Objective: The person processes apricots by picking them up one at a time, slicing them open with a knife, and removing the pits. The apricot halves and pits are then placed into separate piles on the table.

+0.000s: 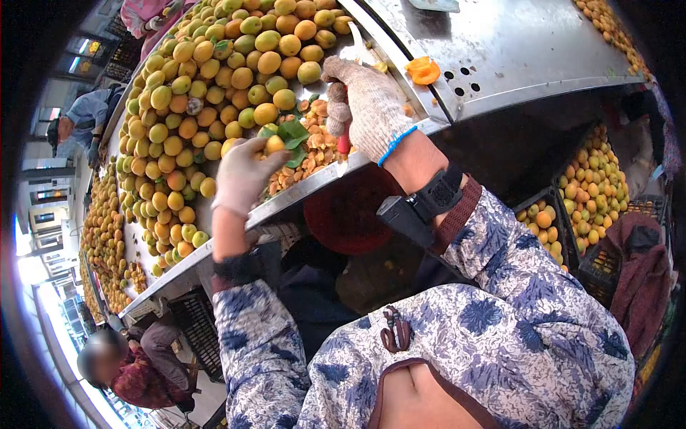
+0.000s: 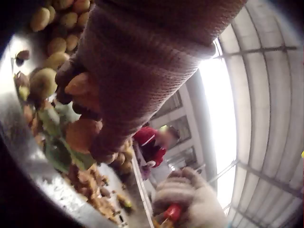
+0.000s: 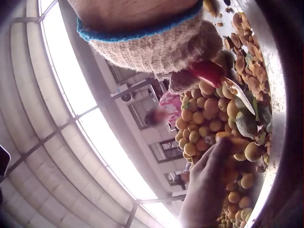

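Metal worktop (image 1: 307,187) runs slantwise through the head view, with a heaped pile of apricots (image 1: 241,76) spread over it toward 10 o'clock. Boxed apricots (image 1: 593,189) stand below its level at 3 o'clock, and a seated person (image 1: 150,365) is at 8 o'clock. At 10 o'clock from the centre, the gloved left hand (image 1: 246,175) holds a yellow-orange fruit (image 1: 275,145) at its fingertips, just beside green leaves (image 1: 291,133). At 12 o'clock, the gloved right hand (image 1: 368,100) grips a red-handled knife (image 1: 344,143) above split orange pieces (image 1: 318,136).

From the left wrist, the left hand fills the upper middle, its fingers curled about orange flesh showing at 10 and 8 o'clock; whether that is one fruit or two, I cannot tell. At 5 o'clock the right hand is closed round the red handle, and a person in red (image 2: 149,142) is at 6 o'clock.

From the right wrist, the knife's blade (image 3: 241,99) sticks out from the right hand at 2 o'clock, over the leaves. The left hand reaches in from 5 o'clock, fingers against orange fruit, and a pale ribbed roof (image 3: 28,95) spans 9 o'clock.
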A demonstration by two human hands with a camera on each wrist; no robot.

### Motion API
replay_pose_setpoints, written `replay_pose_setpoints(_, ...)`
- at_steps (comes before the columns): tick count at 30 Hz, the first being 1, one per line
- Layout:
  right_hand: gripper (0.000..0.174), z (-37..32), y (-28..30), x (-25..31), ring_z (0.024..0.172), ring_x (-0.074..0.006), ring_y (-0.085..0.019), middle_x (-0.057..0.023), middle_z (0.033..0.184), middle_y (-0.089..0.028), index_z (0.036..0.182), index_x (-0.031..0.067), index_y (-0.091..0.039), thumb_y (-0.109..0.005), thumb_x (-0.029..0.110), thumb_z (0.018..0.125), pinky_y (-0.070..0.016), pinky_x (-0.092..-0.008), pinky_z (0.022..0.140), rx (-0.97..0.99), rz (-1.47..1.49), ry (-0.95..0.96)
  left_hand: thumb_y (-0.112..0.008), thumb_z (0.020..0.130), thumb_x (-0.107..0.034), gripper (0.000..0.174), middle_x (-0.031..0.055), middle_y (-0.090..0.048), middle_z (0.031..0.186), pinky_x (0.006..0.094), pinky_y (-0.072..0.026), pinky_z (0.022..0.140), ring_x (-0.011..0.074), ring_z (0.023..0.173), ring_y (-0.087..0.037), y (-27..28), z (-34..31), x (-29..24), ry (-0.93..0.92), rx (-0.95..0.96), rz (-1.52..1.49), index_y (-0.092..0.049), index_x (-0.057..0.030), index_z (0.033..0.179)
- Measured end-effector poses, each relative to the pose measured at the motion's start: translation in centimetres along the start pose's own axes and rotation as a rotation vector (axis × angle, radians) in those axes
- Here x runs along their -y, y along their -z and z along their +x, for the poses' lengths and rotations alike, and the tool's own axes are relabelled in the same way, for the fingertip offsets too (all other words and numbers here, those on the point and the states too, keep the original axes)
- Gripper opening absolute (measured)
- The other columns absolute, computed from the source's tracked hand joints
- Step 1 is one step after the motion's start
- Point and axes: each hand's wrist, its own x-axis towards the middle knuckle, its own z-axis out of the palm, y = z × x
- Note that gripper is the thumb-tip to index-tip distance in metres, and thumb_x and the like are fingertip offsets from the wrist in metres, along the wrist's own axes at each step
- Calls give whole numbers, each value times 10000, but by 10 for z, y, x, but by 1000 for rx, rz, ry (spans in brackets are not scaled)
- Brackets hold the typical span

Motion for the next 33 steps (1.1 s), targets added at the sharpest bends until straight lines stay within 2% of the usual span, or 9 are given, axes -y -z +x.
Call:
replay_pose_setpoints(5, 196, 6, 3, -5, 402, -121, -414, 16, 566, -435, 767, 111, -560, -641, 257, 871, -375, -305, 375, 27, -38, -52, -633, 860, -257, 302, 39, -605, 746, 264, -442, 650, 97, 697, -550, 58, -63, 11, 127, -118, -462, -666, 30, 948)
replay_pose_setpoints(8, 186, 8, 4, -8, 365, -126, -426, -6, 577, -468, 815, 80, -518, -661, 198, 834, -382, -309, 326, 20, 3, -58, -615, 863, -293, 321, 101, -611, 717, 302, -459, 646, 154, 680, -584, 84, -114, 55, 360, 7, -104, -661, 25, 873)
replay_pose_setpoints(10, 171, 7, 2, -9, 374, -134, -437, -14, 578, -475, 818, 77, -518, -649, 184, 840, -394, -310, 336, -11, -10, -58, -625, 815, -427, 422, 163, -641, 715, 374, -487, 674, 312, 686, -640, 86, -144, 85, 388, 132, 213, -683, -13, 875)
replay_pose_setpoints(11, 155, 6, 0, -9, 383, -143, -448, -22, 579, -482, 821, 75, -517, -636, 171, 846, -405, -312, 345, -43, -30, -56, -637, 789, -470, 474, 183, -667, 839, 398, -492, 729, 370, 802, -635, 89, -164, 92, 527, 210, 328, -682, -26, 950)
replay_pose_setpoints(13, 151, 9, 1, -14, 400, -154, -466, -31, 586, -491, 832, 72, -521, -632, 172, 854, -424, -315, 358, 4, -63, -24, -632, 814, -433, 467, 199, -659, 982, 392, -488, 774, 360, 914, -623, 84, -181, 107, 467, 143, 520, -655, -32, 1053)
replay_pose_setpoints(20, 149, 4, -3, -20, 474, -164, -534, -42, 644, -534, 925, 85, -546, -600, 224, 912, -494, -330, 404, 27, -41, -65, -660, 816, -224, 439, 214, -639, 1078, 375, -472, 874, 336, 1003, -614, 43, -87, 65, 89, -177, -128, -586, 10, 1179)
replay_pose_setpoints(23, 184, 5, -3, -17, 459, -144, -530, -40, 685, -552, 978, 108, -539, -610, 266, 916, -491, -320, 389, -6, -93, -59, -651, 820, -282, 478, 198, -616, 1142, 386, -471, 885, 352, 1031, -599, 14, -32, 37, 81, -93, -131, -572, -16, 1210)
replay_pose_setpoints(25, 195, 8, 1, -14, 454, -147, -531, -41, 699, -559, 972, 98, -539, -617, 266, 908, -480, -317, 376, 25, -122, -42, -675, 808, -297, 470, 193, -611, 1099, 421, -489, 860, 350, 1005, -604, -14, -6, 26, -113, -192, 110, -563, -28, 1178)
replay_pose_setpoints(33, 206, 5, 3, -4, 468, -138, -525, -41, 659, -555, 890, 61, -567, -646, 251, 892, -490, -326, 412, 54, -114, -52, -592, 805, -188, 198, 182, -639, 917, 447, -517, 758, 362, 862, -641, -41, -9, 6, 116, -125, 421, -594, -61, 956)
